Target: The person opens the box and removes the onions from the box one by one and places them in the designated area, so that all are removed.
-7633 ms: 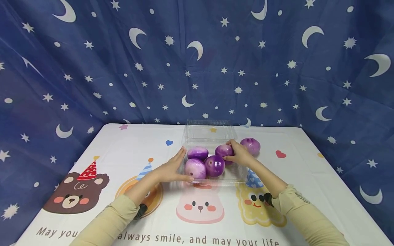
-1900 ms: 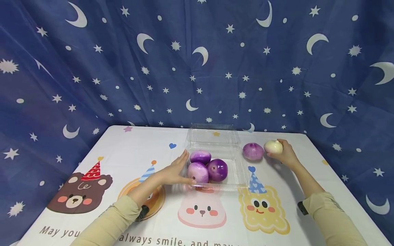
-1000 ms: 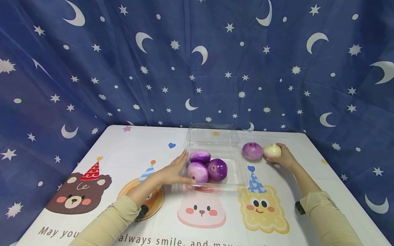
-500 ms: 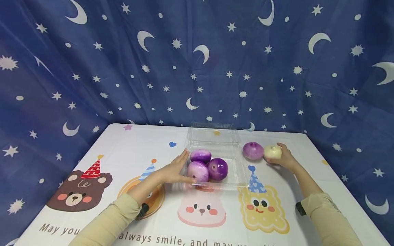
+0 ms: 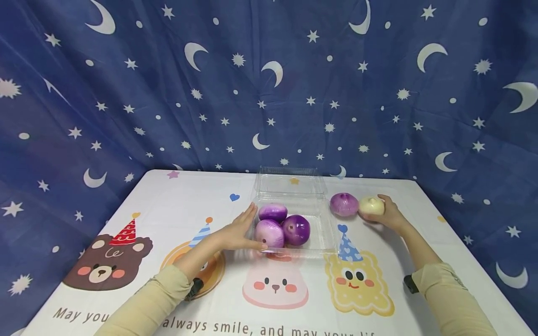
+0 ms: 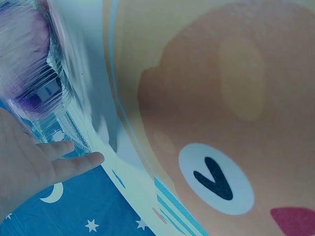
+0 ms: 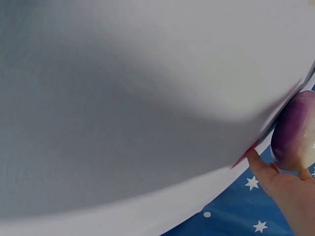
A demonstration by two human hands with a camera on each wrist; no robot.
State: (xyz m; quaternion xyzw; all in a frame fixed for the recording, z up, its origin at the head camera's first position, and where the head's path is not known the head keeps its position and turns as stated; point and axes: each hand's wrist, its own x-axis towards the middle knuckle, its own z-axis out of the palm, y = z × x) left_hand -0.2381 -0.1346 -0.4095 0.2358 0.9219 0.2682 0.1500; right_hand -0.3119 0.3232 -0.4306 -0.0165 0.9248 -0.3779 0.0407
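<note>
In the head view, an open clear plastic clamshell box (image 5: 321,233) holds a striped purple onion (image 5: 273,212), a pale purple onion (image 5: 269,233) and a dark purple onion (image 5: 296,230) in its left part. My left hand (image 5: 235,233) rests along the box's left side with straight fingers, its thumb at the front edge. Right of the box, my right hand (image 5: 388,214) holds a cream-topped onion (image 5: 371,207) at table level. That onion shows a purple side in the right wrist view. Close on its left sits another purple onion (image 5: 343,204).
The box's clear lid (image 5: 290,183) is folded back toward the starry blue curtain (image 5: 201,93). Beneath everything lies a white tablecloth (image 5: 189,196) printed with cartoon figures and lettering.
Since the oldest frame, my right hand has carried an onion out of the box and lowered it beside the onion on the table. My left hand has stayed at the box.
</note>
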